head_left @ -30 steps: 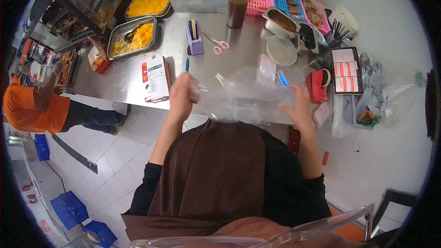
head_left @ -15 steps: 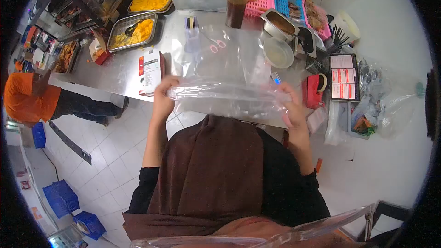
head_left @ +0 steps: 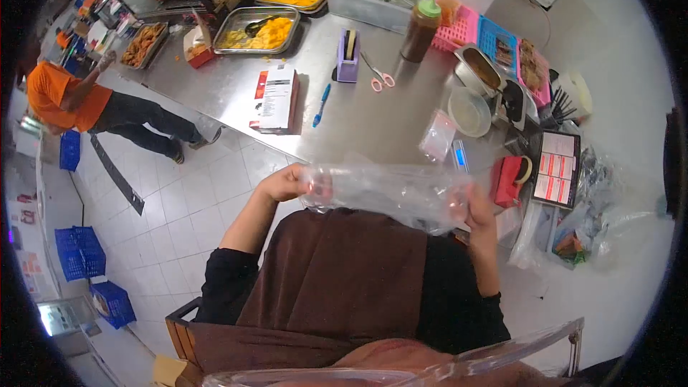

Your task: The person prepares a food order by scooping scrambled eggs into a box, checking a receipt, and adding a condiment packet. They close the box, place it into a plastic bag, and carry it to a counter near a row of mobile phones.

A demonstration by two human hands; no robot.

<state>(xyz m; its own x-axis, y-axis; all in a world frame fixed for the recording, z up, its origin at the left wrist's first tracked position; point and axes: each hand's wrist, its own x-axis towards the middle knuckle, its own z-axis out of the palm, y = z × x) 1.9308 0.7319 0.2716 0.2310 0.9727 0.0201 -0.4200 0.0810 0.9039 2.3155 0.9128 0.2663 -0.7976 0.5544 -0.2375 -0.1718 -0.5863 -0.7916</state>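
A clear plastic bag (head_left: 387,190) is stretched sideways between my two hands, just in front of my body at the table's front edge. My left hand (head_left: 284,183) grips its left end with closed fingers. At the right end, my right hand (head_left: 477,208) pinches the plastic, some of it over the fingers. Beyond the bag on the steel table (head_left: 373,118) lie a blue pen (head_left: 322,105), pink-handled scissors (head_left: 382,82) and a purple tape dispenser (head_left: 348,57). A small scale with a blue display (head_left: 460,156) is near my right hand.
Food trays (head_left: 259,31), a red-and-white box (head_left: 275,99) and a sauce bottle (head_left: 420,31) stand on the table. A red tape dispenser (head_left: 507,181) and a tablet (head_left: 556,169) are at the right. A person in orange (head_left: 72,97) stands at the left.
The bag, lifted over the table before, is now lower and nearer my body, folded into a narrower band. The view has shifted. The person in orange has an arm stretched toward the trays.
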